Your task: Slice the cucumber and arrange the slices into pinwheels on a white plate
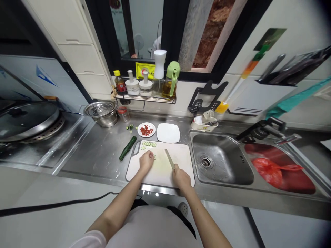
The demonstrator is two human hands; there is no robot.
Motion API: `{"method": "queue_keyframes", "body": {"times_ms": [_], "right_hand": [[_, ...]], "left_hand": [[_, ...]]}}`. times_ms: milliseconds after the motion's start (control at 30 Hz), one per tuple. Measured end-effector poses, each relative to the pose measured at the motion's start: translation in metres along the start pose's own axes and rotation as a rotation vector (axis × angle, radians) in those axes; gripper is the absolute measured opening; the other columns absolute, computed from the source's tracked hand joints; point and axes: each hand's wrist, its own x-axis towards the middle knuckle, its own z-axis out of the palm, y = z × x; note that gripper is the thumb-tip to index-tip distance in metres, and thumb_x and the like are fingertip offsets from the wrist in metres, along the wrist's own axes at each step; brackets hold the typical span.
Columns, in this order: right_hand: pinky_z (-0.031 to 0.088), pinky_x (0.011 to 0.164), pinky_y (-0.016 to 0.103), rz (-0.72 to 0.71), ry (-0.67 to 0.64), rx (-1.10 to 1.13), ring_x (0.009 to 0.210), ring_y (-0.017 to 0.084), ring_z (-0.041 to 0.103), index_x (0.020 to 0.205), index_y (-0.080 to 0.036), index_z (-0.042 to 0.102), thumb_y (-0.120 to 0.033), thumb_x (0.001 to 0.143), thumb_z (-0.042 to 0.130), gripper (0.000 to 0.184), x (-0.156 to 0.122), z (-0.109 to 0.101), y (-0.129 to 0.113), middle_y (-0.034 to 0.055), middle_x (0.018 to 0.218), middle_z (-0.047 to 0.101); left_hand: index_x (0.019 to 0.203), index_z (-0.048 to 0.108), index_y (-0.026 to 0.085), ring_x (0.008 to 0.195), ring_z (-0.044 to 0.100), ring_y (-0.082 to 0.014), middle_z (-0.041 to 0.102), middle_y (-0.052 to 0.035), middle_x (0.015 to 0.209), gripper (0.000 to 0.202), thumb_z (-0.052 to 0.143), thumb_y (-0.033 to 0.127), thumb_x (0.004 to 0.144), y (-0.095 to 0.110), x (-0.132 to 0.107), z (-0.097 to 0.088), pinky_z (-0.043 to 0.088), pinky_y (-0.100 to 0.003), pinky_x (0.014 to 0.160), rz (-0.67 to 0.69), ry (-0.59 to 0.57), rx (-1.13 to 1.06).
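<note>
My right hand (181, 177) grips the handle of a kitchen knife (169, 158), its blade pointing away from me over the white cutting board (165, 172). On the board's left half, my left hand (147, 160) is closed, its fingertips at a cucumber slice (154, 157); the fingers partly hide what is between them. Beyond that hand, a row of overlapping cucumber slices (149, 144) lies along the board's far edge, with a single slice (143, 148) just below it. A whole cucumber (128, 148) rests on the steel counter left of the board.
Behind the board stand a plate of chopped red pieces (146, 134) and a white plate (168, 133). Cucumber scraps (130, 127) lie nearby. A steel pot (103, 119) and a lidded wok (26, 120) are at left. To the right, the sink (222, 168) adjoins a basin with a red bag (267, 172).
</note>
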Motion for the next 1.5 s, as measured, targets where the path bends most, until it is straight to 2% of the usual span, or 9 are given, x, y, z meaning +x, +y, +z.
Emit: {"method": "queue_keyframes", "body": {"times_ms": [100, 233, 367, 533, 867, 1033, 1300, 1500], "right_hand": [[0.042, 0.073, 0.031, -0.004, 0.0, -0.001, 0.094, 0.024, 0.067, 0.122, -0.017, 0.047, -0.023, 0.097, 0.027, 0.033, 0.001, 0.0, 0.0, 0.0142, 0.097, 0.07], [0.042, 0.073, 0.032, -0.008, -0.008, 0.005, 0.094, 0.024, 0.067, 0.123, -0.018, 0.047, -0.024, 0.097, 0.027, 0.033, 0.002, 0.001, 0.002, 0.015, 0.098, 0.069], [0.043, 0.075, 0.033, -0.007, -0.014, 0.009, 0.095, 0.025, 0.067, 0.123, -0.017, 0.047, -0.023, 0.097, 0.027, 0.033, 0.004, 0.002, 0.003, 0.0157, 0.099, 0.069], [0.044, 0.074, 0.034, -0.018, -0.012, 0.013, 0.095, 0.026, 0.067, 0.123, -0.017, 0.047, -0.024, 0.096, 0.027, 0.034, 0.006, 0.003, 0.004, 0.0156, 0.098, 0.069], [0.043, 0.074, 0.033, -0.022, -0.014, 0.001, 0.094, 0.025, 0.067, 0.122, -0.017, 0.047, -0.018, 0.095, 0.027, 0.034, 0.008, 0.004, 0.004, 0.0153, 0.097, 0.07], [0.043, 0.073, 0.033, -0.021, -0.004, -0.004, 0.092, 0.025, 0.067, 0.122, -0.017, 0.047, -0.021, 0.096, 0.026, 0.034, 0.01, 0.007, 0.005, 0.0151, 0.096, 0.07], [0.043, 0.073, 0.033, -0.017, -0.002, -0.003, 0.094, 0.025, 0.067, 0.121, -0.016, 0.048, -0.022, 0.097, 0.027, 0.033, 0.007, 0.004, 0.003, 0.0166, 0.098, 0.07], [0.043, 0.072, 0.032, -0.017, -0.001, 0.0, 0.093, 0.025, 0.067, 0.121, -0.016, 0.049, -0.02, 0.095, 0.028, 0.033, 0.007, 0.004, 0.003, 0.0155, 0.097, 0.07]], "left_hand": [[0.089, 0.062, 0.024, 0.08, 0.063, -0.0153, 0.069, 0.0012, 0.083, 0.008, 0.058, 0.024, 0.082, -0.006, 0.003, -0.004, 0.039, -0.025, 0.073, -0.052, 0.02, -0.07], [0.091, 0.064, 0.025, 0.081, 0.064, -0.0165, 0.071, 0.0009, 0.086, 0.011, 0.058, 0.026, 0.081, -0.017, 0.015, -0.018, 0.04, -0.025, 0.071, -0.146, 0.127, -0.12], [0.092, 0.065, 0.025, 0.084, 0.065, -0.0186, 0.072, 0.0, 0.087, 0.014, 0.057, 0.028, 0.082, -0.024, 0.029, -0.03, 0.041, -0.029, 0.077, -0.213, 0.207, -0.119], [0.092, 0.065, 0.027, 0.088, 0.065, -0.0215, 0.073, -0.0006, 0.085, 0.013, 0.055, 0.028, 0.082, -0.025, 0.038, -0.036, 0.038, -0.036, 0.088, -0.24, 0.228, -0.054], [0.093, 0.069, 0.028, 0.093, 0.064, -0.0246, 0.073, -0.0037, 0.088, 0.019, 0.052, 0.025, 0.083, -0.025, 0.04, -0.038, 0.036, -0.038, 0.088, -0.221, 0.215, 0.124], [0.093, 0.071, 0.025, 0.099, 0.061, -0.0252, 0.072, -0.0067, 0.099, 0.021, 0.051, 0.023, 0.085, -0.025, 0.039, -0.036, 0.036, -0.038, 0.089, -0.152, 0.215, 0.185], [0.097, 0.07, 0.025, 0.104, 0.058, -0.0274, 0.07, -0.0077, 0.105, 0.021, 0.052, 0.025, 0.085, -0.024, 0.037, -0.037, 0.035, -0.04, 0.089, -0.165, 0.216, 0.156], [0.101, 0.069, 0.025, 0.105, 0.056, -0.0255, 0.068, -0.0081, 0.106, 0.023, 0.053, 0.025, 0.085, -0.006, 0.042, -0.03, 0.035, -0.038, 0.089, -0.07, 0.22, 0.105]]}}
